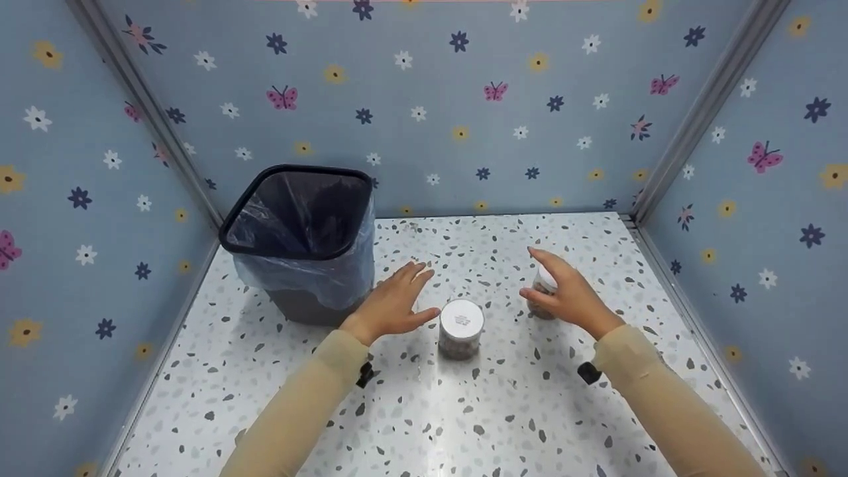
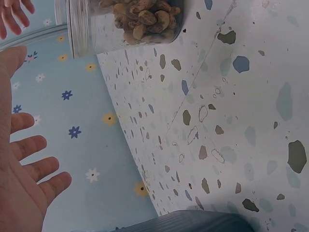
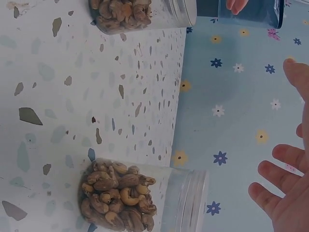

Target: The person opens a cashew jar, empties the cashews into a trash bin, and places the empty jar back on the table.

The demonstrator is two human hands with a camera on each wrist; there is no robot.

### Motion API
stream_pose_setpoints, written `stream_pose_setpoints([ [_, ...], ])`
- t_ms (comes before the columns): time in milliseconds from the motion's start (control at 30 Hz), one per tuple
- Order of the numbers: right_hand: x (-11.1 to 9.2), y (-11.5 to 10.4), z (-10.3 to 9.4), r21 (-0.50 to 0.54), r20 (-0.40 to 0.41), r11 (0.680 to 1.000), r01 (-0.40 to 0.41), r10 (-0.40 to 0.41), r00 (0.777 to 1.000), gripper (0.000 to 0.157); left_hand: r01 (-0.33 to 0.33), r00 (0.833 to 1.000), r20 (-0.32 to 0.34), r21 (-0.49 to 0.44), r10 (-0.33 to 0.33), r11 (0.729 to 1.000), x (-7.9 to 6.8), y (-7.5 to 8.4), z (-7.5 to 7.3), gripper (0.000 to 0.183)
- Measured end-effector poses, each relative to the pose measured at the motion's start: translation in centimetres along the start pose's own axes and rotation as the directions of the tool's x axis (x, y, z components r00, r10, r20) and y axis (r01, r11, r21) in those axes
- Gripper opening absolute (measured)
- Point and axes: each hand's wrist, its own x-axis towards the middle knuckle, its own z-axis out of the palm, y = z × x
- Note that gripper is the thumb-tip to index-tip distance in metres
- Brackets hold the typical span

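Note:
A clear jar of cashew nuts in brown skins (image 2: pixel 147 21) with a white lid (image 1: pixel 462 319) stands upright near the middle of the table. My left hand (image 1: pixel 396 305) hovers just left of it, fingers spread and thumb pointing at the lid. Farther right stands a second jar (image 1: pixel 542 298), also of skin-on cashews (image 3: pixel 120 195) and partly hidden by my right hand. That right hand (image 1: pixel 563 291) is held over and beside this jar, thumb and index finger apart. In the right wrist view its fingers (image 3: pixel 285 169) are loosely extended beside the jar's top, with a gap between.
A dark bin (image 1: pixel 311 308) lined with a clear bag stands at the back left, close to my left forearm. Flower-patterned walls (image 1: pixel 424 152) enclose the speckled white table (image 1: pixel 411 424) at the back and both sides.

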Motion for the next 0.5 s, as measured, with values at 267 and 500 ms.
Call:
stream_pose_setpoints([
  [267, -0.4, 0.1, 0.8, 0.015, -0.009, 1.0, 0.009, -0.009, 1.0, 0.081, 0.022, 1.0, 0.01, 0.014, -0.023, 1.0, 0.0, -0.1, 0.4, 0.082],
  [500, -0.5, 0.1, 1.3, 0.023, 0.001, 1.0, -0.005, 0.005, 1.0, 0.081, 0.008, 1.0, -0.006, 0.018, -0.008, 1.0, -0.1, -0.2, 0.7, 0.081],
])
